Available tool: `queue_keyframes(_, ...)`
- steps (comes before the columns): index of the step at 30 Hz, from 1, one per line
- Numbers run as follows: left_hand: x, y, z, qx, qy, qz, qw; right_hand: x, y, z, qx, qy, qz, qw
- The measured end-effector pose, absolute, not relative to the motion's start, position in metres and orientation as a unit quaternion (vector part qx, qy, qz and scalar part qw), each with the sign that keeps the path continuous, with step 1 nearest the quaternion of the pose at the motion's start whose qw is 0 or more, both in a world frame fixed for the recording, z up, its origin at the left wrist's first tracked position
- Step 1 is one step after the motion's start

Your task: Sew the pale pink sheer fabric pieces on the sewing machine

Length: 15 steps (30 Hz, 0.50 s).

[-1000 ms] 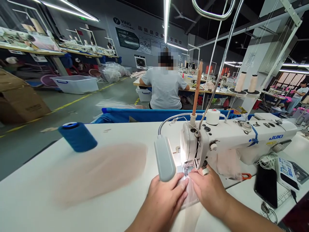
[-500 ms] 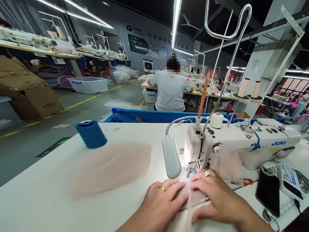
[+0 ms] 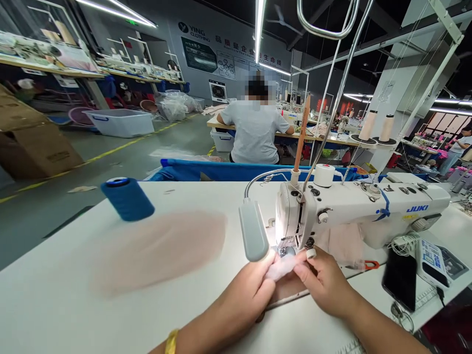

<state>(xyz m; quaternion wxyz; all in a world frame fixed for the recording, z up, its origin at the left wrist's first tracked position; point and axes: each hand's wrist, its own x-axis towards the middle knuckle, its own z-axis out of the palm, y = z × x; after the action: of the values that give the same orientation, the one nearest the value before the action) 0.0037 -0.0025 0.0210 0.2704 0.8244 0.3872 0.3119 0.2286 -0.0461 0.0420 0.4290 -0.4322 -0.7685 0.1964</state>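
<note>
A white JUKI sewing machine (image 3: pixel 354 201) stands on the right of the table. Just in front of its presser foot, a strip of sheer pale fabric (image 3: pixel 282 267) is bunched between my two hands. My left hand (image 3: pixel 254 280) is closed on the strip's left end, its fingertips partly hidden under the grey lamp head (image 3: pixel 253 232). My right hand (image 3: pixel 324 280) pinches the other end between thumb and fingers, below the needle area. Under the hands lies the machine's bed edge. A flat, sheer pinkish fabric piece (image 3: pixel 165 250) spreads over the table to the left.
A blue thread cone (image 3: pixel 128 200) stands at the table's far left. To the right lie a black phone (image 3: pixel 400 280), a white box-shaped device (image 3: pixel 433 263), keys (image 3: pixel 401 314) and orange-handled scissors (image 3: pixel 370 264). Ahead, a person (image 3: pixel 256 128) sits at another machine.
Both hands have gone from lying flat on the fabric to gripping and lifting a bunched strip of it by the presser foot. The view has shifted slightly.
</note>
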Motion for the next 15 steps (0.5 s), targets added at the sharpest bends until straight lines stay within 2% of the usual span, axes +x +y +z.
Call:
queue_keyframes(3,0.006,0.0,0.028,0.811,0.389,0.289,0.328,0.224,-0.045,0.04,-0.439,-0.757,0.198,0.442)
queue_keyframes(11,0.009,0.0,0.048,0.803,0.384,0.28,0.36,0.219,-0.04,0.037,-0.467,-0.72,0.236,0.455)
queue_keyframes(15,0.009,0.001,0.046,0.806,0.375,0.273,0.368,0.221,-0.043,0.039,-0.457,-0.743,0.209,0.441)
